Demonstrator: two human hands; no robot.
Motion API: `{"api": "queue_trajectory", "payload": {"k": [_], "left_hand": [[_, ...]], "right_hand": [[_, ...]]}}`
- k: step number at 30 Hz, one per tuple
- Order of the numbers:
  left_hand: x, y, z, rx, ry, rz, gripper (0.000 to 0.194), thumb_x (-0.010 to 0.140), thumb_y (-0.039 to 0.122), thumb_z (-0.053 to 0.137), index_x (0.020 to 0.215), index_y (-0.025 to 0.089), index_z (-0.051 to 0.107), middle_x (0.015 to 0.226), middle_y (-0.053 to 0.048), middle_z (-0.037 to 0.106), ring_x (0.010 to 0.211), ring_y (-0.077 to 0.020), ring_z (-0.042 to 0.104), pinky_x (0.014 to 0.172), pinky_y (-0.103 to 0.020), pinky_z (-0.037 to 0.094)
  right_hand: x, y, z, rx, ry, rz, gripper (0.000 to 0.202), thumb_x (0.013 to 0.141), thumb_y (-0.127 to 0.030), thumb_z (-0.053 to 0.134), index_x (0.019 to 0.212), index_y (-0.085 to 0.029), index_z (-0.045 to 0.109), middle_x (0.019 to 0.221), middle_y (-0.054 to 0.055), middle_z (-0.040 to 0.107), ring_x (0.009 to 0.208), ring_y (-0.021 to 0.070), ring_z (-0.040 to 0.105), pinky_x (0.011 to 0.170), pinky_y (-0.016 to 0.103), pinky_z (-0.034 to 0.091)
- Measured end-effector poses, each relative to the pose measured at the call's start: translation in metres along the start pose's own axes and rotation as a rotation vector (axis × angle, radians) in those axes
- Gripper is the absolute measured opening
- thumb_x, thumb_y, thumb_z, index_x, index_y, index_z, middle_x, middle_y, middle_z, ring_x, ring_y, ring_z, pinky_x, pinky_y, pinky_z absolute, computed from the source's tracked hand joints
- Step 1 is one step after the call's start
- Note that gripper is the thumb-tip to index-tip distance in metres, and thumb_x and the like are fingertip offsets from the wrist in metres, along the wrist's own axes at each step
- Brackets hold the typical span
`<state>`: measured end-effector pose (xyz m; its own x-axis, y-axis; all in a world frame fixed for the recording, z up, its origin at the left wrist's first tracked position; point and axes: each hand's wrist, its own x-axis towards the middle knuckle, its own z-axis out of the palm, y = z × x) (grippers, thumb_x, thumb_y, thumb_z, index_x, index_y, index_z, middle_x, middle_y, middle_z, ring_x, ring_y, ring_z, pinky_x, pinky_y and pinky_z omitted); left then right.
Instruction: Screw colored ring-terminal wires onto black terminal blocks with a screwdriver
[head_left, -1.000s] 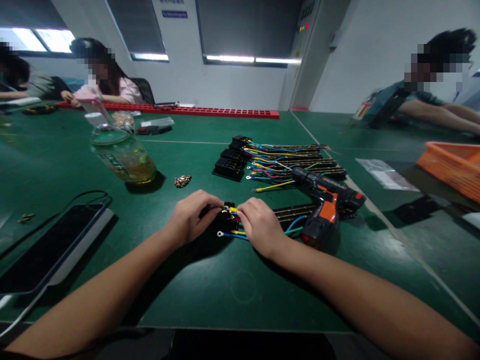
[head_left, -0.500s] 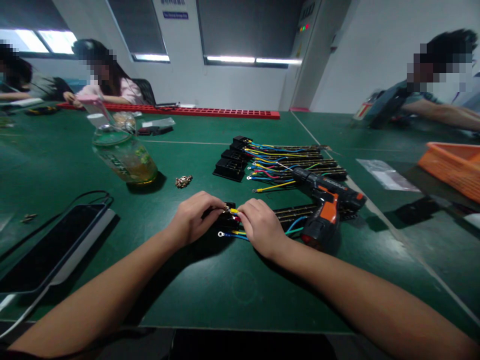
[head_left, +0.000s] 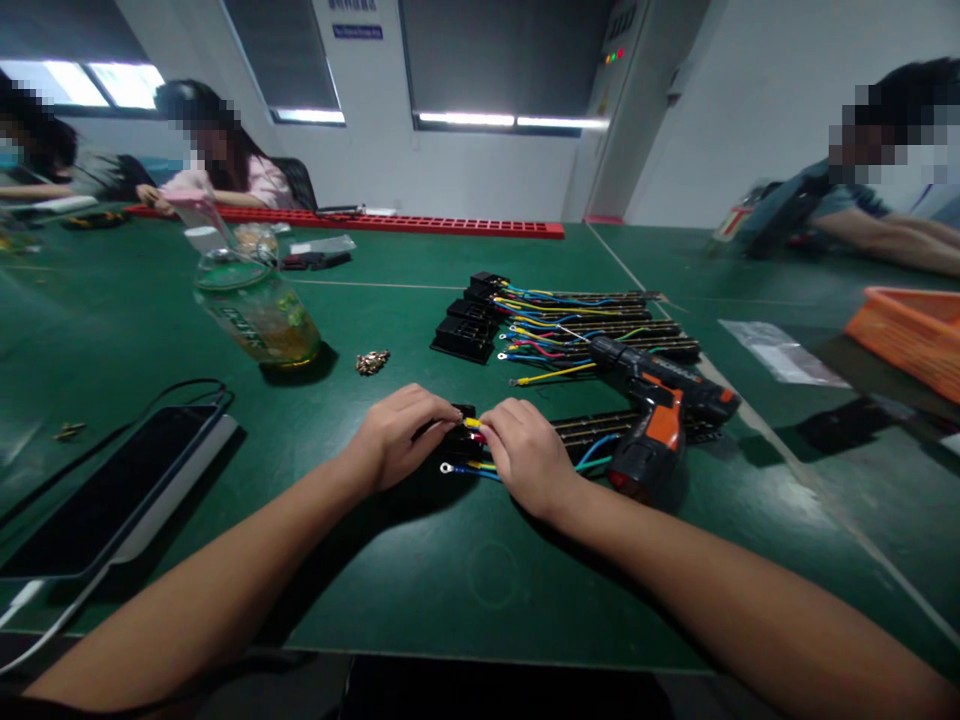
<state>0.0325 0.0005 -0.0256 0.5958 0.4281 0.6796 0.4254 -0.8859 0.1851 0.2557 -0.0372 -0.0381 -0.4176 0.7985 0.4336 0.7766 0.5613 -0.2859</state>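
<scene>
One yellow-sleeved terminal (head_left: 472, 424): its metal end is lost behind the left fingertips and its wire vanishes under the right hand, leaving only a short, bright sleeve in plain sight, bridging the gap between the two hands.
Black block (head_left: 459, 447): beneath the terminal on the green surface (head_left: 375, 590), largely covered by the hands; a speck of red beside the sleeve is too small to identify.
Left hand (head_left: 401, 435): thumb and forefinger drawn nearly together at the terminal's left end; what, if anything, they grip cannot be made out.
Right hand (head_left: 531, 460): curled fingers closed on the sleeve's right end, the knuckles masking much of the grip.
Ring terminal (head_left: 448, 468): a silver eye on a blue lead, lying near the block on the wearer's side, the lead passing under the right hand.
Black strips (head_left: 589, 432): reaching out to the right of the right hand, partly hidden by a black-and-orange power drill (head_left: 666, 420).
Row of black blocks (head_left: 461, 338): beyond the hands, trailing multicoloured wires.
Brass-coloured parts (head_left: 372, 362): a small heap beyond the left hand, near a glass jar (head_left: 262, 325).
Orange basket (head_left: 907, 335): at far right, cut off by the frame.
</scene>
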Motion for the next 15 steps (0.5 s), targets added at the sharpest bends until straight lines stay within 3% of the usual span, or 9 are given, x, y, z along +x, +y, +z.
{"api": "queue_trajectory", "payload": {"k": [15], "left_hand": [[0.0011,0.0018,-0.001,-0.007,-0.05,-0.072,0.008,0.1,0.019,0.061,0.098,0.018,0.069,0.089,-0.003,0.074,0.082,-0.0167,0.068,0.077,-0.029,0.055]], "right_hand": [[-0.0012,0.0004,-0.0002,0.017,0.004,0.011,0.025,0.105,-0.02,0.045,0.099,-0.015,0.068,0.098,0.011,0.066,0.093,0.0232,0.057,0.088,0.036,0.045]]}}
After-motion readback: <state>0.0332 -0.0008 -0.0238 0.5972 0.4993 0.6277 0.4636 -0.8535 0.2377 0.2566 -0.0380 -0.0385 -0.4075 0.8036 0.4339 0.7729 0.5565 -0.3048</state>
